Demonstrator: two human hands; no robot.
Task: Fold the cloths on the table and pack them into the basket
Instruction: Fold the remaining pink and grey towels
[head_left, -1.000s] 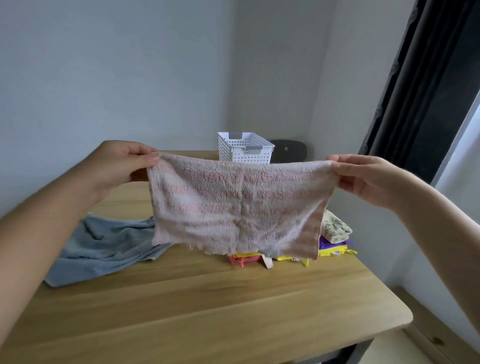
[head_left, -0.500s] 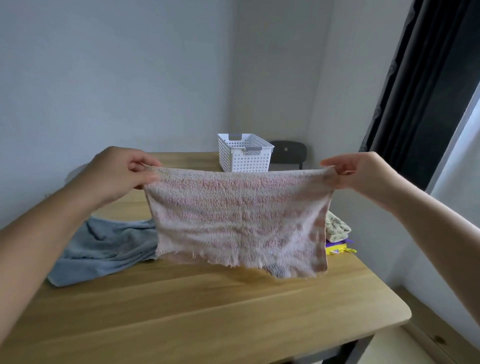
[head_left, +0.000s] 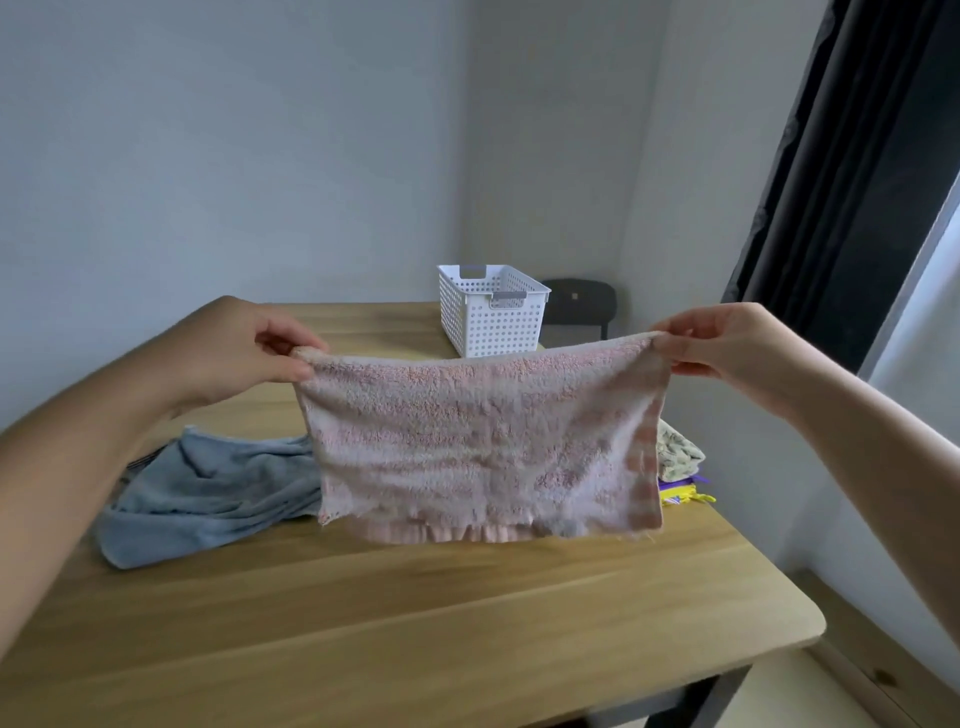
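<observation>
The left hand (head_left: 244, 348) pinches the upper left corner of the pink cloth (head_left: 483, 441) between thumb and curled fingers. The right hand (head_left: 727, 348) pinches the upper right corner in the same way. Both hands are held apart at equal height, so the top edge of the pink cloth runs taut and nearly level between them. The pink cloth hangs as a wide sheet above the middle of the table (head_left: 415, 623). A second pink layer shows just below its frayed front hem; whether this layer touches the table surface cannot be determined.

The white perforated basket (head_left: 491, 312) stands upright at the far edge of the table, behind the pink cloth and apart from it. A blue cloth (head_left: 208, 488) lies crumpled and unfolded near the left edge. A patterned cream cloth (head_left: 678, 454) lies on top of a yellow and purple cloth (head_left: 680, 491) at the right edge, both partly hidden by the pink cloth. A dark chair (head_left: 582, 304) stands beyond the far right corner.
</observation>
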